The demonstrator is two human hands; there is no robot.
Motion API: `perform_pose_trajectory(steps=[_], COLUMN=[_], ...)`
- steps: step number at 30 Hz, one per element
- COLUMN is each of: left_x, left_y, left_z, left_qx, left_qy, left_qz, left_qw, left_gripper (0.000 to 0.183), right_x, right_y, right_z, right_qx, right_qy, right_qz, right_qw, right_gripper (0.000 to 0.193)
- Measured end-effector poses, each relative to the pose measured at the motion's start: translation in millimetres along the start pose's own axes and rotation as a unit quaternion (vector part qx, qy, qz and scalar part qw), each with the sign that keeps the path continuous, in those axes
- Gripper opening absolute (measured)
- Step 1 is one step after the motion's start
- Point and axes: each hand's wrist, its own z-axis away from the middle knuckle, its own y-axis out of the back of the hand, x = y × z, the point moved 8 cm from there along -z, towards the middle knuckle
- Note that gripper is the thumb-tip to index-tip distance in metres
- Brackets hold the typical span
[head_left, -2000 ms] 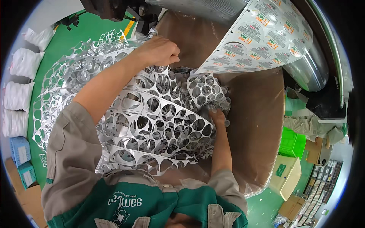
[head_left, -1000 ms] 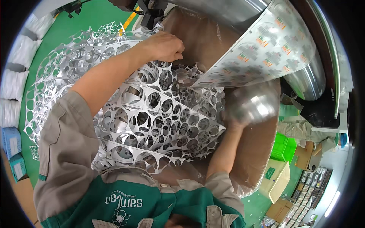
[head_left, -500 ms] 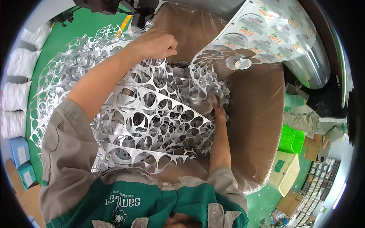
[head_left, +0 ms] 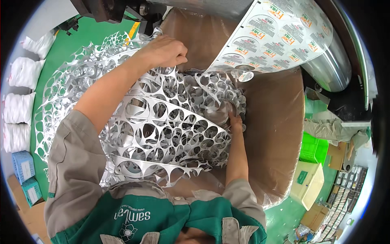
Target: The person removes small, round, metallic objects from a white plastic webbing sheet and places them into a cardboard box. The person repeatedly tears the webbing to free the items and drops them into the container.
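Note:
A large tangle of silver-white foil web (head_left: 158, 122), punched full of round holes, spills over the left side of a brown plastic-lined bin (head_left: 272, 134). At its upper edge my left hand (head_left: 165, 51) is closed in a fist, with the punched web hanging below it. Lower right, my right hand (head_left: 235, 121) curls against silvery foil discs (head_left: 217, 114) beside the bunched web; its fingertips are partly hidden. Above it, a printed foil sheet (head_left: 280, 36) slopes down from a metal roller (head_left: 331, 73). One loose printed disc (head_left: 245, 76) shows at the sheet's lower edge.
Dark machine parts (head_left: 109, 10) overhang the top. White wrapped bundles (head_left: 20, 107) and blue boxes (head_left: 23, 166) line the left. A green crate (head_left: 313, 148), a cream bin (head_left: 306, 183) and cartons stand at right, near another person's sleeve (head_left: 325, 129).
Unpunched printed foil now shows where large cut holes were at the sheet's lower part. The loose disc appears slightly higher and further left. Both hands stay nearly in place.

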Motion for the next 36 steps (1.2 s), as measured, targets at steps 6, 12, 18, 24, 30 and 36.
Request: perform_pose_trajectory(steps=[6,12,18,24,30,36], left_x=[1.6,15.5,-4.9,-0.9,4.7,-5.0], left_y=[4.7,3.3,0.1,3.4,4.9,4.9], left_z=[3.8,-6.4,4.8,4.3,1.8,6.4], left_qx=[-0.001,-0.004,0.016,0.012,-0.003,0.018], left_qy=[0.004,-0.02,0.007,-0.007,0.013,0.007], left_qz=[-0.008,0.027,0.005,0.012,0.035,0.028], left_qw=[1.0,0.999,1.0,1.0,0.999,0.999], left_gripper=[0.021,0.021,0.021,0.022,0.021,0.02], right_x=[-13.8,79.1,-117.9,-239.2,-153.7,-9.5], right_y=[-5.7,27.3,45.6,140.9,60.1,-35.3], right_z=[15.8,-70.8,48.2,232.1,90.7,5.6], right_qx=[-0.034,-0.02,-0.108,-0.226,-0.227,-0.075], right_qy=[0.012,0.053,0.213,0.529,0.343,0.187], right_qz=[-0.059,-0.134,0.36,-0.208,-0.448,0.339], right_qw=[0.998,0.989,0.902,0.791,0.794,0.919], right_gripper=[0.095,0.084,0.046,0.018,0.03,0.064])
